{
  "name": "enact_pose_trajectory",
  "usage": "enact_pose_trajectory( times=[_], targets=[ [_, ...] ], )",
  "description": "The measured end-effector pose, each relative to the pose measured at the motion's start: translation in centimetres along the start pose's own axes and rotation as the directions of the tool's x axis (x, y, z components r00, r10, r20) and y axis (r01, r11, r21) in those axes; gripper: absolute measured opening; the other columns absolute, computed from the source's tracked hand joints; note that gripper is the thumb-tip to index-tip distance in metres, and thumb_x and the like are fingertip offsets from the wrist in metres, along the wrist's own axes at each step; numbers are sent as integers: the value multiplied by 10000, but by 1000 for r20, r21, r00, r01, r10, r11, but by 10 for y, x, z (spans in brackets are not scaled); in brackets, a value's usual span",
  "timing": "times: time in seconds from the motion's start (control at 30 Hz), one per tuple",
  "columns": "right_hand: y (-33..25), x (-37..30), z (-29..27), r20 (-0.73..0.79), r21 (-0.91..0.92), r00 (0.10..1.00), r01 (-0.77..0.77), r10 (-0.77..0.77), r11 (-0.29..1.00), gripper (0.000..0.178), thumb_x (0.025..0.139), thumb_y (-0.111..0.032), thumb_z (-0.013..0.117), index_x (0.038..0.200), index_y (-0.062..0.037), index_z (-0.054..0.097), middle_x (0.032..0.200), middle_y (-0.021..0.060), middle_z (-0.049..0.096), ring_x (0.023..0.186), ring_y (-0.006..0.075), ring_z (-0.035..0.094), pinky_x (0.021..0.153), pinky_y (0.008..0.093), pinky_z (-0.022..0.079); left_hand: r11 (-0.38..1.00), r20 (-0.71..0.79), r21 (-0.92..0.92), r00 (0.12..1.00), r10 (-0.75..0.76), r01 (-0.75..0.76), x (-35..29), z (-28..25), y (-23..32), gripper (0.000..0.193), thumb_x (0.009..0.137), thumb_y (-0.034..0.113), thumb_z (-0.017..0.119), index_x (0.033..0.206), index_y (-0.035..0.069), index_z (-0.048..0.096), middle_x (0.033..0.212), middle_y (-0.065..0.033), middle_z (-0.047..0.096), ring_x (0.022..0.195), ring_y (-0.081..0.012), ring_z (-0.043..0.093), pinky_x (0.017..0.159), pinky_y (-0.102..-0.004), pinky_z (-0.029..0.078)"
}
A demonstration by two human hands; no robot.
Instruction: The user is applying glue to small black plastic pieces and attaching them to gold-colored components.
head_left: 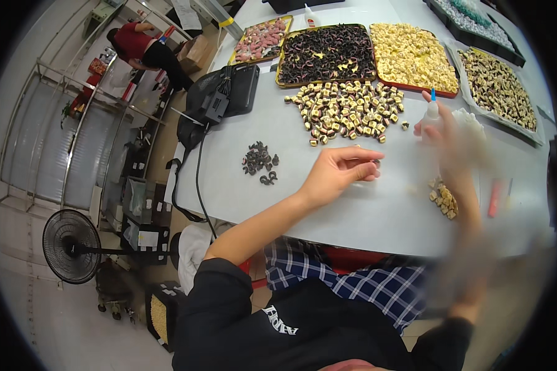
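My left hand is over the middle of the white table, thumb and fingertips pinched on a small dark piece that is mostly hidden. My right hand, partly blurred, holds a small white squeeze bottle upright with its blue tip at the top. Beyond the hands lies a loose heap of small cream-and-dark pieces. To the left of my left hand is a small pile of dark curved pieces. Near my right forearm sits a little heap of tan pieces.
Along the far side stand trays of black-and-pink pieces, yellow pieces, pink pieces and brown-and-cream pieces. A black bag and cable lie at the left edge. A standing fan is beside the table; another person stands farther back.
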State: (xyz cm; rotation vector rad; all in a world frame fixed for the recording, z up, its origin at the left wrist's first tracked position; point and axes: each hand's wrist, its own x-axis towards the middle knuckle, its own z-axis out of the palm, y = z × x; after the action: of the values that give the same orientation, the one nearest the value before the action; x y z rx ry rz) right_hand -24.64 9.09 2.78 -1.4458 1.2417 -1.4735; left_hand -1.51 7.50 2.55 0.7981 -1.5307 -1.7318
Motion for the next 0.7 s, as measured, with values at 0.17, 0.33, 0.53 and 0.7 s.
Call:
enact_pose_trajectory(
  times=[0.17, 0.33, 0.53, 0.7],
  targets=[
    [-10, 1, -3, 63, 117, 998, 3, -10, 993, 450, 899, -201, 516, 1304, -46, 396, 929, 65, 593, 834, 130, 576, 700, 246, 456, 968, 57, -172, 983, -176, 184, 6, 8, -11, 256, 847, 69, 585, 1088, -17, 579, 1003, -78, 592, 903, -144, 594, 816, -235, 483],
    [-17, -4, 5, 62, 146, 998, -33, 24, 989, 462, 888, -242, 534, 1273, -22, 403, 918, 105, 595, 812, 137, 575, 693, 248, 455, 927, 88, -276, 967, -239, 254, 6, 3, -21, 237, 848, 60, 580, 1071, -19, 584, 1026, -80, 586, 947, -157, 584, 851, -243, 466],
    [-18, -11, 13, 79, 186, 994, -95, 81, 978, 395, 885, -241, 542, 1179, -5, 423, 896, 122, 610, 775, 144, 582, 697, 250, 454, 953, 97, -263, 987, -129, 150, 11, -10, -22, 230, 838, 28, 579, 1062, -27, 582, 1053, -91, 578, 996, -165, 562, 885, -263, 448],
    [-19, -12, 17, 90, 207, 987, -147, 130, 967, 379, 882, -244, 547, 1146, 0, 425, 886, 125, 616, 761, 145, 585, 697, 249, 454, 919, 103, -335, 977, -185, 209, 11, -10, -17, 255, 831, 9, 580, 1081, -33, 563, 1069, -104, 575, 999, -166, 558, 898, -277, 438]
  ],
)
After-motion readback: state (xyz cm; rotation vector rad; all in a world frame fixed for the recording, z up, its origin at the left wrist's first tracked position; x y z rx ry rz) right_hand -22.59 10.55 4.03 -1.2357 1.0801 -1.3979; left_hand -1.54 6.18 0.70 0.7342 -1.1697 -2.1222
